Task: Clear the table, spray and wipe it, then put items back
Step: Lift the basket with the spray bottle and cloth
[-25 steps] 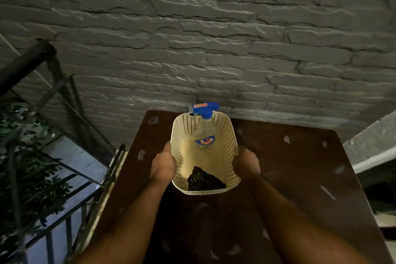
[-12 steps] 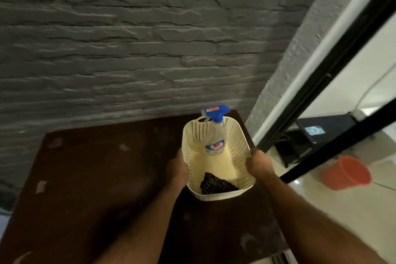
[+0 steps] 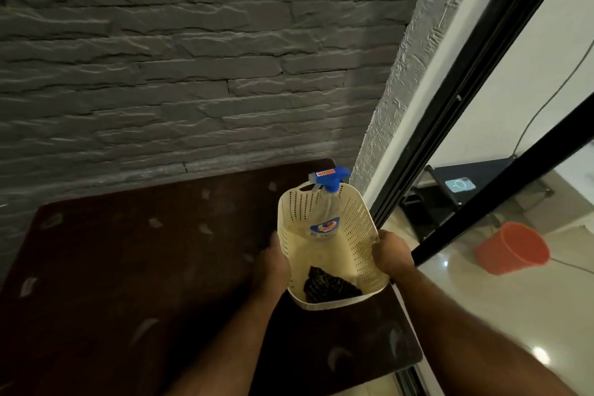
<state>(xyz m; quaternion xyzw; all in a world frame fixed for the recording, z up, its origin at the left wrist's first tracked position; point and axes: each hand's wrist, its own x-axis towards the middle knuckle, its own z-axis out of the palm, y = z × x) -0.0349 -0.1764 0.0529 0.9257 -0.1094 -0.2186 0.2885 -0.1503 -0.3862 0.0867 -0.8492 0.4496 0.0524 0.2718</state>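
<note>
Table (image 3: 135,267) being cleared: left hand (image 3: 271,267) and right hand (image 3: 393,255) grip the perforated basket (image 3: 356,222) at its right edge, spray bottle (image 3: 326,199) inside, next needing a set-down spot

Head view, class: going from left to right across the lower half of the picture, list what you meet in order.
Dark table → left hand → cream basket → right hand → orange bucket.
</note>
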